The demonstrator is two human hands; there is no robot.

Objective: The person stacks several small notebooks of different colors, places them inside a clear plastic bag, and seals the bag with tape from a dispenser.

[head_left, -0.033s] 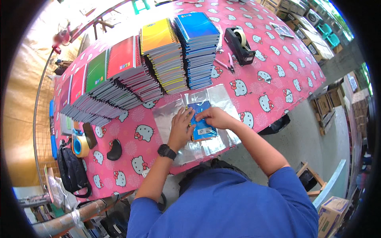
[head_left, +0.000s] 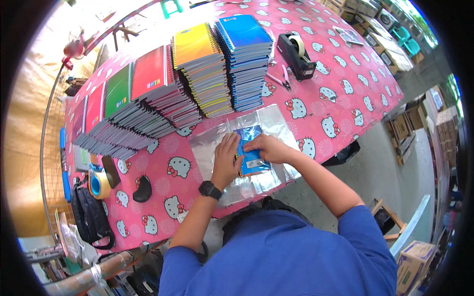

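A small blue booklet [head_left: 251, 133] with a pale label near its lower edge lies on clear plastic sheeting [head_left: 280, 123] at the table's near edge. Over its left edge rests my left hand [head_left: 228, 158], fingers stretched out and flat. My right hand [head_left: 270, 149] bends over the booklet's right side, its fingers curled and the fingertips pressed together on the cover. Whatever those fingertips pinch is too small to make out. A strip of yellow and black shows along the booklet's left edge beside my left fingers.
Tall stacks of spiral notebooks in blue [head_left: 244, 32], yellow [head_left: 195, 44], red [head_left: 149, 74] and green [head_left: 118, 93] stand beyond the sheeting. Right of them are a tape dispenser [head_left: 297, 58] and pink-handled pliers [head_left: 282, 78]. Tape rolls [head_left: 100, 183], a black mouse-shaped object [head_left: 142, 189] and a black bag [head_left: 90, 214] lie left.
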